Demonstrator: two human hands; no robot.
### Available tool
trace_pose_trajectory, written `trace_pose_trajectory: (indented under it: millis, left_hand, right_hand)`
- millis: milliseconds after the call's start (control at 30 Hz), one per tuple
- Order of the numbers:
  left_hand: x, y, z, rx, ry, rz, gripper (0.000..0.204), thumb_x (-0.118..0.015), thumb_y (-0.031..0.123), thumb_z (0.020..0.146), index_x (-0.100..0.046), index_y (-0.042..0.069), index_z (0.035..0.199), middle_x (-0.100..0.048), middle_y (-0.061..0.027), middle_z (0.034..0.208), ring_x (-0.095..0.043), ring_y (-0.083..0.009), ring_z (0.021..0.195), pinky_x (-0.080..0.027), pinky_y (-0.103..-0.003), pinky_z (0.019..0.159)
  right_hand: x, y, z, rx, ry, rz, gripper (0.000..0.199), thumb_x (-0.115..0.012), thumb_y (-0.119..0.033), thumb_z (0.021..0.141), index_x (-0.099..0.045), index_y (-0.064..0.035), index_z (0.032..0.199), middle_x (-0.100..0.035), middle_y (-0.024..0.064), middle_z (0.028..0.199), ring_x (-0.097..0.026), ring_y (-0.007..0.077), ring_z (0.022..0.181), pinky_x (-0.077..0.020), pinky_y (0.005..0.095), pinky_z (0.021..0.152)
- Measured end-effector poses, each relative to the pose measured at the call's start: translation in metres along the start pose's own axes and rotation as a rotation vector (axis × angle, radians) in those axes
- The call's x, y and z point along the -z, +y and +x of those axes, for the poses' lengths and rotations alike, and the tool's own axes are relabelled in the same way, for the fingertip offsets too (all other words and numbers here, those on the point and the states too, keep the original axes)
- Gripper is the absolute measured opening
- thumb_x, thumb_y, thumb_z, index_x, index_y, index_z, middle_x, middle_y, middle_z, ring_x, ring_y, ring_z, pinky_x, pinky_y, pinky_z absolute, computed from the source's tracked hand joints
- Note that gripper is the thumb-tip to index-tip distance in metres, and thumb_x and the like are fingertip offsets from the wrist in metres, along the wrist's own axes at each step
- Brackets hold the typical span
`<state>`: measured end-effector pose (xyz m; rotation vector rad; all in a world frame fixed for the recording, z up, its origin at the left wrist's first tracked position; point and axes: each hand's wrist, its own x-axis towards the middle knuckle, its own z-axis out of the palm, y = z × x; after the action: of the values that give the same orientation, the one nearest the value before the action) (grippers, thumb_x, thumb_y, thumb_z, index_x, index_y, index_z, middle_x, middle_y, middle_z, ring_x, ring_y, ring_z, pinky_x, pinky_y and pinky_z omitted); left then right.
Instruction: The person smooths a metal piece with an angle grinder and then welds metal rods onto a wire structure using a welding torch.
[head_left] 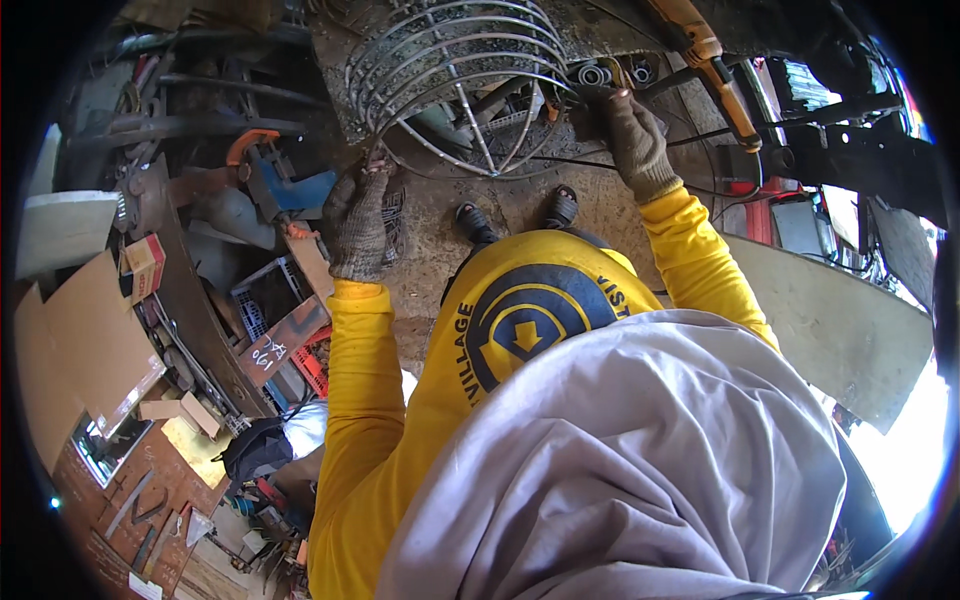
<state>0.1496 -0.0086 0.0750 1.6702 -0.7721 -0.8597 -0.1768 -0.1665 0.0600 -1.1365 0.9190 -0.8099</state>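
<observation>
Both arms are stretched forward in yellow sleeves, the hands in coarse knitted grey gloves. The left hand (357, 222) is closed around the lower left rim of a round wire cage (462, 75) of thin curved steel rods, standing on the rough concrete floor (440, 215). The right hand (634, 145) is closed at the cage's right edge; what it grips cannot be told.
</observation>
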Motion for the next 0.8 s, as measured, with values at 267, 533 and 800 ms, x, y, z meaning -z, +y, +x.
trace_pose_trajectory:
  millis: [267, 533, 800]
  left_hand:
    - [0.003, -0.001, 0.001, -0.006, 0.009, 0.099, 0.029, -0.068, 0.018, 0.092, -0.069, 0.003, 0.117, -0.071, -0.0055, 0.111, -0.063, -0.0129, 0.101, -0.047, -0.029, 0.092]
    - [0.004, 0.001, 0.003, 0.029, -0.014, 0.025, 0.026, -0.067, 0.017, 0.093, -0.07, 0.002, 0.115, -0.071, -0.0055, 0.11, -0.064, -0.0138, 0.102, -0.047, -0.028, 0.093]
    - [0.003, 0.004, -0.004, 0.012, -0.048, 0.011, 0.025, -0.063, 0.014, 0.096, -0.067, 0.0, 0.116, -0.068, -0.0071, 0.118, -0.062, -0.0156, 0.106, -0.046, -0.03, 0.098]
  right_hand:
    - [0.009, 0.013, 0.006, -0.131, -0.067, 0.419, 0.075, -0.038, -0.062, 0.099, -0.057, 0.0046, 0.128, -0.068, 0.0123, 0.096, -0.065, 0.0209, 0.084, -0.053, 0.0339, 0.08]
    - [-0.008, 0.0, 0.003, -0.057, 0.023, -0.196, 0.025, -0.064, -0.023, 0.097, -0.068, 0.0001, 0.103, -0.068, 0.0052, 0.085, -0.061, 0.0115, 0.076, -0.0499, 0.0262, 0.073]
    - [-0.013, -0.002, 0.006, -0.033, 0.051, -0.133, 0.02, -0.065, -0.02, 0.096, -0.069, -0.0006, 0.101, -0.067, 0.0032, 0.081, -0.06, 0.0101, 0.075, -0.0489, 0.0261, 0.071]
